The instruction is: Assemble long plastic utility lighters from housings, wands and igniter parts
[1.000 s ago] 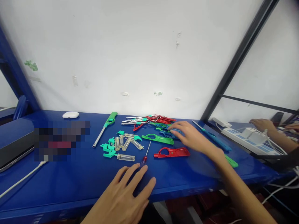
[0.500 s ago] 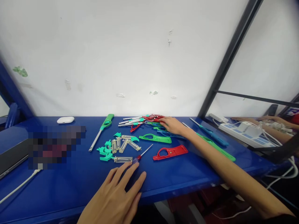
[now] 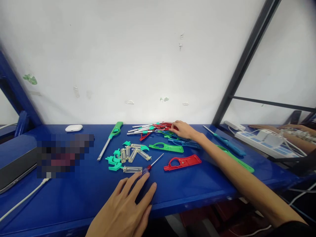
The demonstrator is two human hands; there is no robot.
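My left hand [image 3: 125,204] lies near the table's front edge with its fingers spread. Its fingertips rest at the handle of a small screwdriver [image 3: 146,170], whose tip points away to the right. At the back, my right hand [image 3: 184,129] reaches into a pile of red lighter parts and metal rods [image 3: 148,128]. Its fingers are curled together, and what they pinch is hidden. Green and blue casing halves [image 3: 184,143] lie just under that hand. In front are a green casing half [image 3: 168,147] and a red casing half [image 3: 182,162].
Several clear fuel tanks [image 3: 133,169] and turquoise triggers [image 3: 115,161] lie left of centre. A green lighter [image 3: 110,138] lies farther left, near a white earbud case [image 3: 73,128]. Right stand a blue lighter [image 3: 229,144], a green casing half [image 3: 240,161] and a power strip [image 3: 266,144].
The view has shifted slightly, so everything sits a little farther right. My right hand's fingers have curled in more at the pile. My left hand stays by the screwdriver.
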